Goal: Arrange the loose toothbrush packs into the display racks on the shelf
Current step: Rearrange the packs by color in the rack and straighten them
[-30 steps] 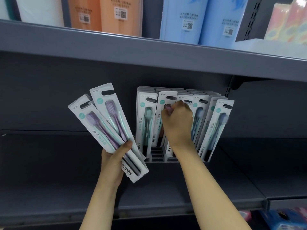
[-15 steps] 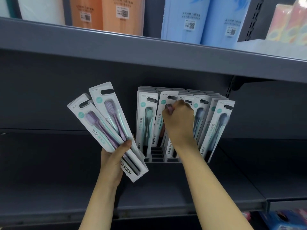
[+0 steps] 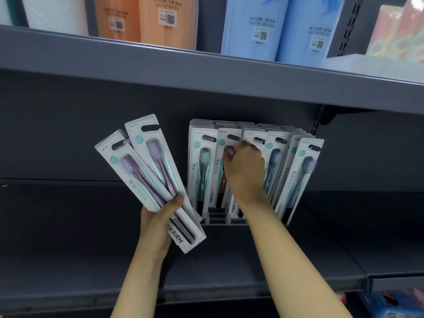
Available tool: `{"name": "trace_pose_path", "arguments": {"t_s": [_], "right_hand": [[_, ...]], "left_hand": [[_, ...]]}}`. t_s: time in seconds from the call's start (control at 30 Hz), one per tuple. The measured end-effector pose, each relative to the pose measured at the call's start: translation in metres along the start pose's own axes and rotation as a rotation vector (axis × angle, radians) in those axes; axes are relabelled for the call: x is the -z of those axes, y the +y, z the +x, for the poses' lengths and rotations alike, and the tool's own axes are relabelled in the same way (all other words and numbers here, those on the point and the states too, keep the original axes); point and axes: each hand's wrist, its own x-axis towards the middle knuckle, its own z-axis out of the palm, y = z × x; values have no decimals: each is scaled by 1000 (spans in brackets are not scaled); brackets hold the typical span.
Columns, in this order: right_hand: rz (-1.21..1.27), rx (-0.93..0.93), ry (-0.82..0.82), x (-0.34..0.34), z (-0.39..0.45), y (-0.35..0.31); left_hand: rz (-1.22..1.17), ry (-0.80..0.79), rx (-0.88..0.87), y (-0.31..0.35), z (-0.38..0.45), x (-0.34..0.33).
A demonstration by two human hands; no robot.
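While left hand [image 3: 158, 228] grips 2 packs [image 3: 146, 177], right hand [image 3: 244, 171] curls.

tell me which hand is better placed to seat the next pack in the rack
Right. The right hand is already at the rack, fingers curled on the top of a pack standing in a slot. The left hand is off to the side, gripping two loose packs fanned out.

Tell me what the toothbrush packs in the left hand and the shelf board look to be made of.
Toothbrush packs: seemingly white printed card under clear glossy plastic, since the brushes show through with glare. Shelf board: probably painted metal, matte dark grey, with a thin folded front edge.
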Motion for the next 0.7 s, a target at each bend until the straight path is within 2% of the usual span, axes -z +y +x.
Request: {"name": "trace_pose_path", "arguments": {"t_s": [0.13, 0.4, 0.57, 0.7], "right_hand": [[-154, -11, 1, 5, -6, -4], [-167, 0, 8, 2, -12, -7], [-182, -35, -39, 0, -6, -7], [-213, -33, -157, 6, -1, -11]], "left_hand": [[-28, -10, 8, 2, -3, -5], [-24, -71, -13, 5, -11, -20], [1, -66, -28, 4, -15, -22], [-13, -78, -30, 3, -16, -20]]}}
